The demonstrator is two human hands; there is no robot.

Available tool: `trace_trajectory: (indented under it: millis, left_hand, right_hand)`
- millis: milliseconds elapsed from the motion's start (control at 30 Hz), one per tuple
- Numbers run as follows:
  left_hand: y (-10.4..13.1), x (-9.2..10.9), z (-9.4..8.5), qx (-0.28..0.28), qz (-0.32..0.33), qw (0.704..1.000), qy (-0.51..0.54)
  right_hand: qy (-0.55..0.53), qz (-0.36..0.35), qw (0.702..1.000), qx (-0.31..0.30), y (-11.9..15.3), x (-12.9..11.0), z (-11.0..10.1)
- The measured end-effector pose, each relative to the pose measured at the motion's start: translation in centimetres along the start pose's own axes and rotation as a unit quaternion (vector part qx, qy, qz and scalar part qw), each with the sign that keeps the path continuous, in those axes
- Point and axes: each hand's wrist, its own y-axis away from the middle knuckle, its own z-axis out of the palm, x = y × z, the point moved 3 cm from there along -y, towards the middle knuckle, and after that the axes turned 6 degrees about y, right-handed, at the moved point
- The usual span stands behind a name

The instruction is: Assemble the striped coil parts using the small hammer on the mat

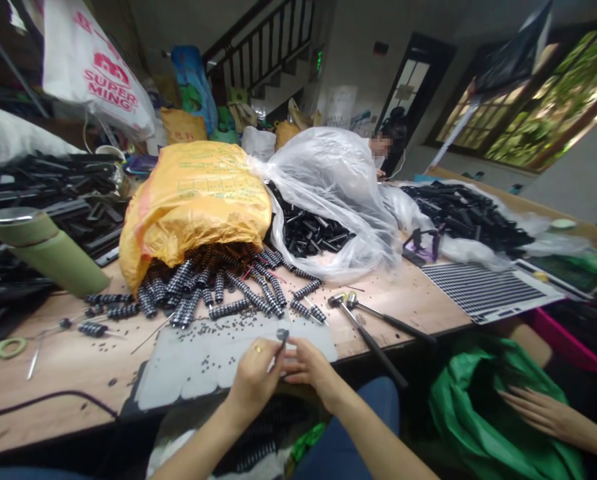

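Note:
My left hand point(254, 373) is closed, thumb and fingers pinching a small dark part point(283, 335) whose exact kind is blurred. Close by on the right, my right hand point(314, 371) has its fingers apart and stretched toward the left hand; whether a fingertip touches the part is unclear. Both hands are above the near edge of a grey mat point(213, 363) sprinkled with tiny black pieces. Behind the mat, bundles of black ringed parts point(243, 293) spill from a yellow sack point(203, 200).
Two hammers point(365, 327) lie right of the mat. A green flask point(48, 253) and scissors point(3, 353) are at left. A clear plastic bag point(328, 180) holds black parts. At right, another person's hand point(543, 410) reaches into a green sack point(458, 393). A patterned sheet point(488, 290) lies behind.

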Motion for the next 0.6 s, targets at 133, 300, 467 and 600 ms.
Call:
trace_trajectory:
  millis: [133,300,467,600]
  left_hand:
    - [2.1,1.4,0.6,-0.010,0.109,0.991,-0.076]
    - [0.8,-0.5,-1.5,-0.056,0.071,0.977,-0.195]
    - [-2.0,-7.8,-7.3,-0.068,-0.110,0.915,-0.383]
    - [-2.6,-10.8,-8.9,-0.113,-0.111,0.923,-0.349]
  right_hand:
    - [-0.116,0.028,0.991,-0.053,0.6,0.2,1.5]
    - [0.047,-0.032,0.997,0.051,0.1,-0.5,0.7]
    - [0.469,-0.139,0.860,0.145,-0.9,-1.3,-1.5]
    - [0.581,-0.130,0.794,0.126,-1.1,-0.7,-1.1]
